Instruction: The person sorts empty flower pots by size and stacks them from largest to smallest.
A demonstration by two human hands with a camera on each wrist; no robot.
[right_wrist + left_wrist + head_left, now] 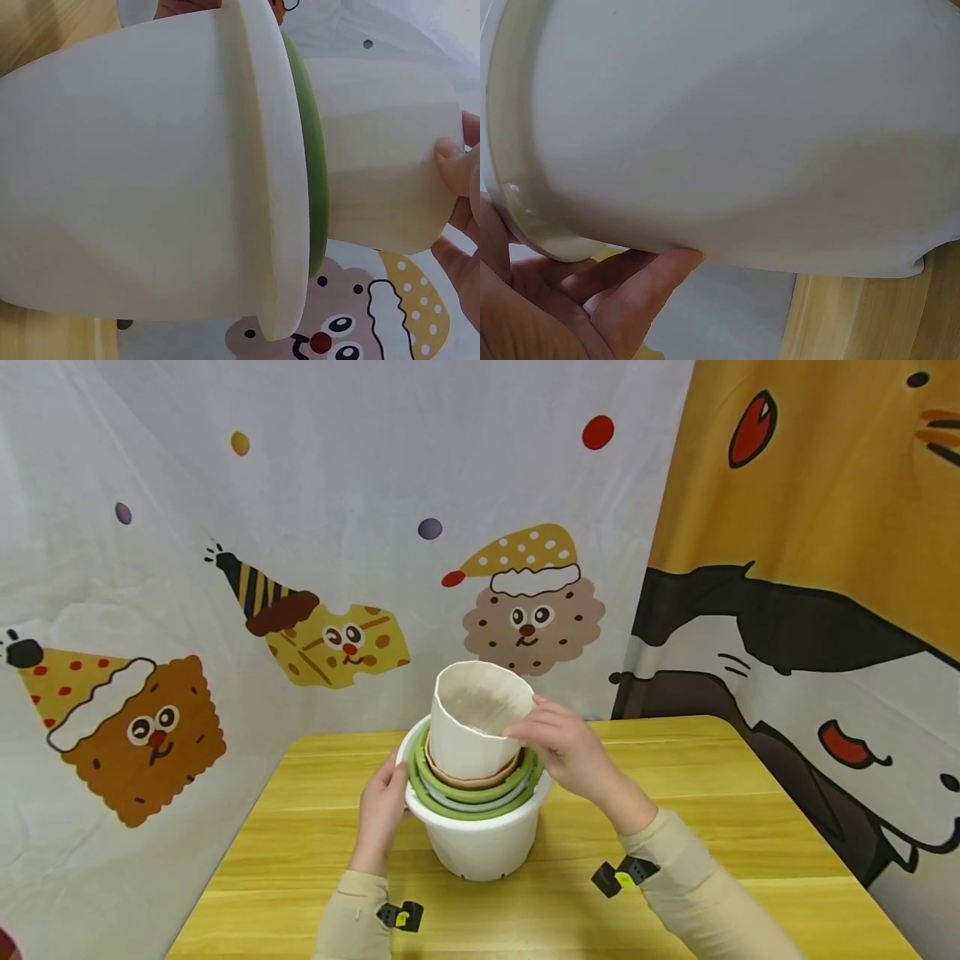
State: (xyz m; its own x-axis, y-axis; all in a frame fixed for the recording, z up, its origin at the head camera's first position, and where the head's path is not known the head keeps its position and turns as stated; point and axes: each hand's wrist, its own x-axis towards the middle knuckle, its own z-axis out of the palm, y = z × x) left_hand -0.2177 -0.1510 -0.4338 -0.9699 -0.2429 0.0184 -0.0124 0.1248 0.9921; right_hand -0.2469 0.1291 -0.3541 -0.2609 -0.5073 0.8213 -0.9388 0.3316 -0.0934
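A large white flowerpot (480, 843) stands upright on the table, with several smaller pots nested inside it. Green rims (468, 814) and a terracotta-coloured rim (491, 778) ring the middle of the stack. From its centre rises a faceted cream-white pot (468, 739), its lower end hidden in the stack. My right hand (566, 747) pinches this pot's rim, the thumb (451, 161) lying on the outer wall. On the opposite side my left hand (382, 802) holds the big flowerpot by its rim, fingers (649, 292) under the lip and against the wall.
The wood-grain table (300, 860) reaches out on both sides of the stack. Behind its far edge hangs a white cloth (337, 485) printed with cartoon snacks, and an orange printed cloth (847, 510) hangs at the right.
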